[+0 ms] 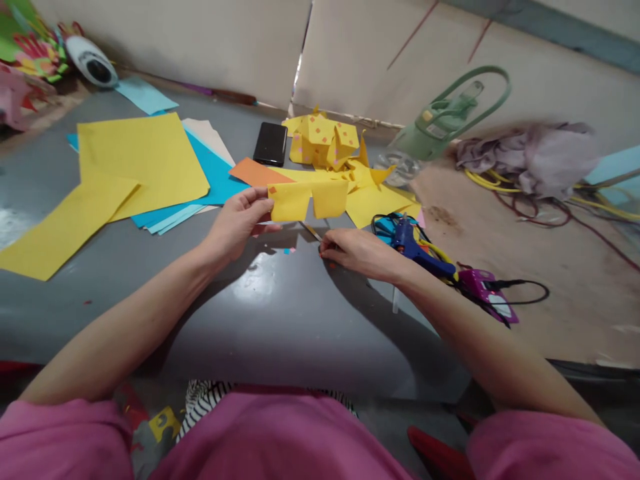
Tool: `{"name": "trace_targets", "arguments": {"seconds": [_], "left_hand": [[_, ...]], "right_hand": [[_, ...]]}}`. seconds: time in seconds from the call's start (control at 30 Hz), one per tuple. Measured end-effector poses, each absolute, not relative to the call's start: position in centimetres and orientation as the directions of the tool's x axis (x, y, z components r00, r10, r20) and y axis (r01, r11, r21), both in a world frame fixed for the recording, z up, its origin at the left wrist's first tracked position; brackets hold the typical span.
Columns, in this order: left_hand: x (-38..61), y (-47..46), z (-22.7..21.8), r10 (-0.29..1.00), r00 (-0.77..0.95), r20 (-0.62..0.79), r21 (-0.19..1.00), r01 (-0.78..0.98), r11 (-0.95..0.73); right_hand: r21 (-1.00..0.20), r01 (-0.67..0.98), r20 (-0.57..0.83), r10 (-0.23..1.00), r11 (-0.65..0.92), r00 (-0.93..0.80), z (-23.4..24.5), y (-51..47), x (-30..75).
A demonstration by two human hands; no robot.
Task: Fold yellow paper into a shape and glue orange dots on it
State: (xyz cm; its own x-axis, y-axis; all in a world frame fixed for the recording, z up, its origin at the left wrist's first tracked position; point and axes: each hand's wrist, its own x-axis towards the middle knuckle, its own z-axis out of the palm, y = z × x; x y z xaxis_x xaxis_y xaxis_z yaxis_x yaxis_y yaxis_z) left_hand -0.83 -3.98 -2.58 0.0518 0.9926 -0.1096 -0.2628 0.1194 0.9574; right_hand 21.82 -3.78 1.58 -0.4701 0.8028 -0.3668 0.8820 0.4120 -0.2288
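My left hand (236, 223) pinches the left end of a yellow paper piece (330, 200) with a notch in its lower edge and a small orange diamond at one corner. Below the notch, my right hand (357, 252) is closed around a slim pointed tool (311, 231); its handle is hidden in the fingers, so I cannot tell its exact kind. The tip points up and left toward the paper. Behind them stands a folded yellow paper figure (320, 137) with orange and pink spots. Tiny paper scraps (290, 251) lie beneath the hands.
Yellow sheets (140, 160) overlap blue paper (215, 173) at left. A black phone (271, 143) lies near the wall. To the right are a blue glue gun (417, 250), a purple power strip (487, 293) with cables, a green bottle (435, 127) and a crumpled cloth (535, 157).
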Motion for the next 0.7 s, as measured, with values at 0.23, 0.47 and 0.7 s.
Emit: {"name": "trace_targets", "arguments": {"seconds": [0.23, 0.47, 0.7], "left_hand": [[-0.5, -4.4, -2.0, 0.988, 0.094, -0.126, 0.947, -0.285, 0.148], [-0.2, -4.5, -2.2, 0.985, 0.128, -0.113, 0.955, -0.26, 0.143], [-0.1, -4.6, -2.2, 0.984, 0.151, -0.092, 0.952, -0.276, 0.131]], "right_hand": [[-0.427, 0.831, -0.172, 0.87, 0.357, -0.462, 3.0, -4.2, 21.8], [-0.318, 0.826, 0.088, 0.882, 0.465, -0.462, 3.5, -3.2, 18.2], [-0.183, 0.823, 0.082, 0.843, 0.538, -0.532, 3.4, -2.1, 16.6]]}}
